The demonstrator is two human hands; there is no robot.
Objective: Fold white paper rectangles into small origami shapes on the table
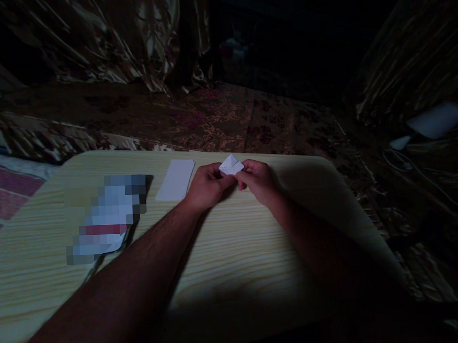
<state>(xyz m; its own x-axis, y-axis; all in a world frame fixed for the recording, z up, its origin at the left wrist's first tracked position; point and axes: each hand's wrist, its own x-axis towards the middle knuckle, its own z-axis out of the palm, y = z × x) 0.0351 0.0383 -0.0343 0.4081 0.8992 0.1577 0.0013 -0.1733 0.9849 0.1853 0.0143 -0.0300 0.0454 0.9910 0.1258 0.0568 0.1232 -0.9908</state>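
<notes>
A small folded piece of white paper (232,165), with a pointed top and visible creases, is held up just above the table. My left hand (207,186) pinches its left and lower side between thumb and fingers. On the other side my right hand (256,179) grips the right lower corner, fingers closed. Part of the paper's lower edge is hidden behind the thumbs. Left of my left hand, a flat white rectangular stack of paper (175,179) lies on the table.
The light wood-grain table (232,252) has rounded far corners. At its left lies a blurred-out, pale flat object (109,217). Beyond the far edge is a dark patterned fabric-covered surface (211,116) with curtains (147,38). A white device (437,121) with a cable is at the right.
</notes>
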